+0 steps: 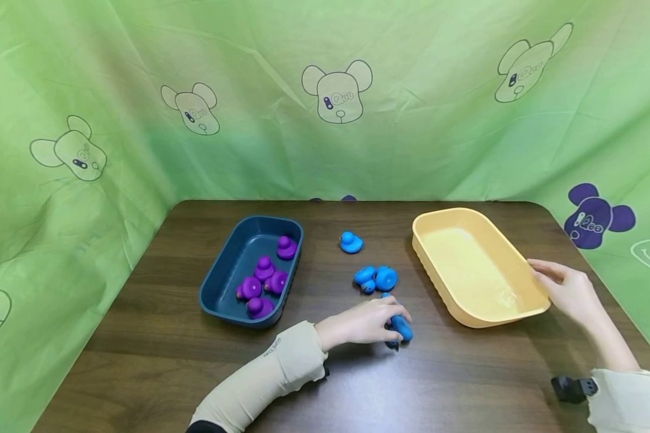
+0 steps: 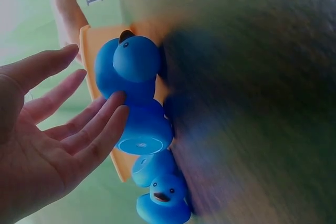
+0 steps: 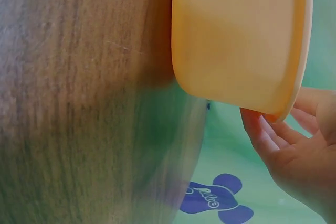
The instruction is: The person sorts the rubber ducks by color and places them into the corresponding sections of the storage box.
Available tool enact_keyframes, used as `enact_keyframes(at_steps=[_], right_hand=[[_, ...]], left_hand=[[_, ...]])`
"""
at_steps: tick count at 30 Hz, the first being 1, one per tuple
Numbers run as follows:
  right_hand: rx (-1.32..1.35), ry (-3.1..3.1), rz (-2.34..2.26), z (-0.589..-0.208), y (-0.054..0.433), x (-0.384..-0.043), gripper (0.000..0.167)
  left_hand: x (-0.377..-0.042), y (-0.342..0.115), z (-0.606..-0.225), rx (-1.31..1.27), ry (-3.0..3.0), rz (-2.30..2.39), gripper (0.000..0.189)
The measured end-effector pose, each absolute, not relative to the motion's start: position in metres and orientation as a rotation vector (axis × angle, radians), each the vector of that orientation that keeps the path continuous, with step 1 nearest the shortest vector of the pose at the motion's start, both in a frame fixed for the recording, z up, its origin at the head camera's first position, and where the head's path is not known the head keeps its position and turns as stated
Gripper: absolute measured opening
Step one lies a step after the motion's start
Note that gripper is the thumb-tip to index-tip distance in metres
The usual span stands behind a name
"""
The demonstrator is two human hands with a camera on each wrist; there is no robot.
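My left hand (image 1: 369,322) reaches over the table beside a blue rubber duck (image 1: 401,328), with more blue showing just past the fingers. In the left wrist view, the fingers of this hand are spread and loosely bent, the fingertips at the side of a blue duck (image 2: 137,61); they do not wrap round it. Two more blue ducks (image 1: 386,278) lie a little farther back, and another blue duck (image 1: 351,242) sits upright behind them. At the right, my right hand (image 1: 569,291) grips the rim of a yellow tray (image 3: 236,40) near its corner.
A dark blue tray (image 1: 212,300) stands at the left with several purple ducks (image 1: 264,269) inside. The wooden table (image 1: 157,361) has a back edge that meets a green printed curtain (image 1: 249,162).
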State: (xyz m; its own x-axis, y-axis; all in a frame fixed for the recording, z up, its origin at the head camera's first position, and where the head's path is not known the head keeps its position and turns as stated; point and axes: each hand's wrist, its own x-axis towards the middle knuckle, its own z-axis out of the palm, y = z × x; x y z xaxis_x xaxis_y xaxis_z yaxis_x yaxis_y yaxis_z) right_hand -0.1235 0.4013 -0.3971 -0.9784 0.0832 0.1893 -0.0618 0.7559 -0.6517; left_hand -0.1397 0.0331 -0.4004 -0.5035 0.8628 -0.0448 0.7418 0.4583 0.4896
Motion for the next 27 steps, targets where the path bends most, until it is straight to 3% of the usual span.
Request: enact_keyframes(at_steps=[27], right_hand=[[-0.014,-2.709,1.049,-0.404,0.406,-0.121,0.028]], left_hand=[[-0.134,0.041,-0.411,1.387,2.437,0.458,0.026]])
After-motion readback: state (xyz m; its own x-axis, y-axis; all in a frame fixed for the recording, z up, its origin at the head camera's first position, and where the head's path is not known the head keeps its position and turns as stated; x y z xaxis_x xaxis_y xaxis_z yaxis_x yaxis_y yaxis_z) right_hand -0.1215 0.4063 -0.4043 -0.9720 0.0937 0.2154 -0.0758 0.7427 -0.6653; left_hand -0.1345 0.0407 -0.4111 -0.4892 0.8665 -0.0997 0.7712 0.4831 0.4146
